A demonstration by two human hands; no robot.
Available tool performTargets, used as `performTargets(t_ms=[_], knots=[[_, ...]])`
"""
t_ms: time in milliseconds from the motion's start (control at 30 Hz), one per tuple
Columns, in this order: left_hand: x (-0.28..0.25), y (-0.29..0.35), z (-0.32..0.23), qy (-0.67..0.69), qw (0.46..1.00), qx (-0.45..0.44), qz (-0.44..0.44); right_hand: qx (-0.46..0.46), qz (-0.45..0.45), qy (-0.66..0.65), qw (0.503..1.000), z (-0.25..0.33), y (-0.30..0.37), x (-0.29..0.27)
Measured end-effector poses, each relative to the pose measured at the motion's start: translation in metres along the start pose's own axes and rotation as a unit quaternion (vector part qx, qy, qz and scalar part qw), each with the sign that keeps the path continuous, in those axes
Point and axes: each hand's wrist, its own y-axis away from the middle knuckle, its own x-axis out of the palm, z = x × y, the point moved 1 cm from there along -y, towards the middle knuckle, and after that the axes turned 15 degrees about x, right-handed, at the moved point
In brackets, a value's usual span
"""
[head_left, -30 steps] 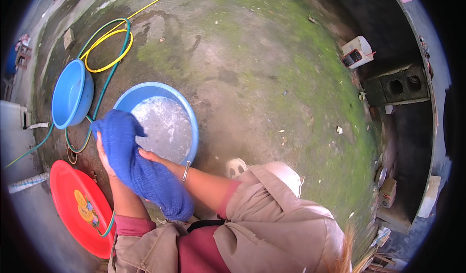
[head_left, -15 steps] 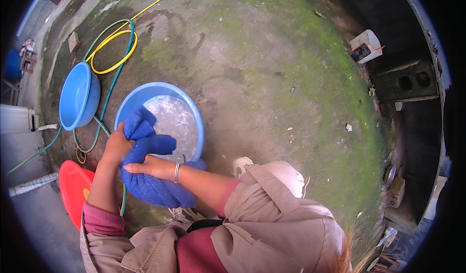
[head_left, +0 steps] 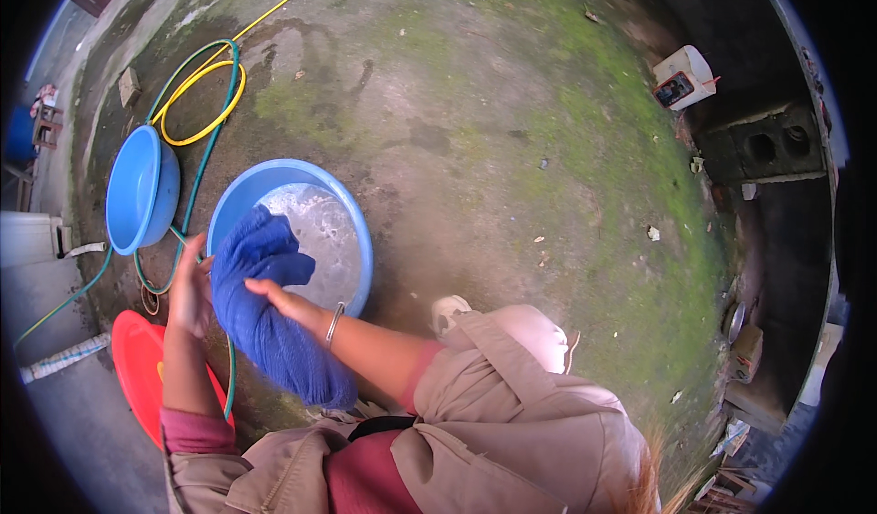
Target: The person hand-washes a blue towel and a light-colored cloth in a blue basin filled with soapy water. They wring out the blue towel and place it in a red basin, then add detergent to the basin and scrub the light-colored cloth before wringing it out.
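Note:
A wet blue towel (head_left: 265, 322) hangs in a bunched, twisted bundle over the near-left rim of a blue basin (head_left: 363, 240) of cloudy, sudsy water. My right hand (head_left: 285, 302), with a silver bangle at the wrist, is closed on the towel's middle, thumb on top; its other fingers are hidden by the cloth. Beside the towel's left side is my left hand (head_left: 189, 290), its fingers stretched upward and loosened, fingertips close to the cloth. The towel's lower end droops toward my shoes.
An empty blue basin (head_left: 137, 194) tilts at the left, near coiled yellow and green hoses (head_left: 239, 84). A red basin (head_left: 137, 368) lies by my left forearm. Mossy concrete ground (head_left: 475, 176) spreads right, toward a white container (head_left: 685, 75) and a hollow block (head_left: 767, 148).
My left hand has loosened from the towel and shifted left. Once wound between both hands, the towel now hangs longer and looser from my right hand.

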Motion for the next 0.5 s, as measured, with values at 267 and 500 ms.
performTargets(t_ms=[267, 500], knots=[[0.04, 0.048, 0.068, 0.264, 0.962, -0.058, -0.026, 0.053, 0.022, -0.024, 0.998, 0.002, 0.003, -0.001], [0.009, 0.008, 0.046, 0.343, 0.931, 0.126, -0.016, 0.013, -0.049, 0.055, 0.997, -0.018, -0.003, 0.004]])
